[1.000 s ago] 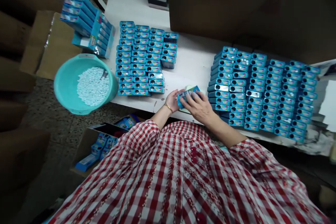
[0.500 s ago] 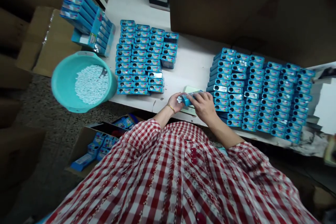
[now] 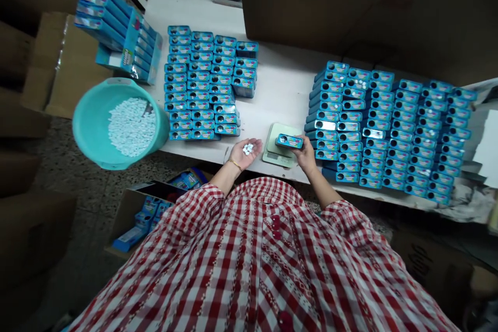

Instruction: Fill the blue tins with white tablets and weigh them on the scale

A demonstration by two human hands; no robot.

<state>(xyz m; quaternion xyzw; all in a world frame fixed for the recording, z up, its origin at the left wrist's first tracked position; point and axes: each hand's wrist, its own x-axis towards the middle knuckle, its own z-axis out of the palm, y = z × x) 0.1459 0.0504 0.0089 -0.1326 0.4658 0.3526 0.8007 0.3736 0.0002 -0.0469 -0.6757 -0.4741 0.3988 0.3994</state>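
Observation:
My left hand (image 3: 245, 152) is palm up with its fingers stretched out, and a small heap of white pellets (image 3: 248, 149) lies in the palm. It is just left of a pale green kitchen scale (image 3: 273, 155). In my right hand (image 3: 305, 154) is a small blue box (image 3: 290, 140), upright with its dark round hole facing up. The fingers grip its right end. The box is over the scale's platform; whether it rests there I cannot tell.
A turquoise tub (image 3: 82, 132) of white pellets stands at the left. Rows of blue boxes (image 3: 200, 78) stand left of the scale, and more rows (image 3: 383, 129) at its right. Behind is a large brown carton (image 3: 330, 5). An open carton (image 3: 124, 215) of blue packs sits below the table.
The box was tipped towards my left palm; now it is upright over the scale. My left hand has moved left, away from the box, with the pellets in it.

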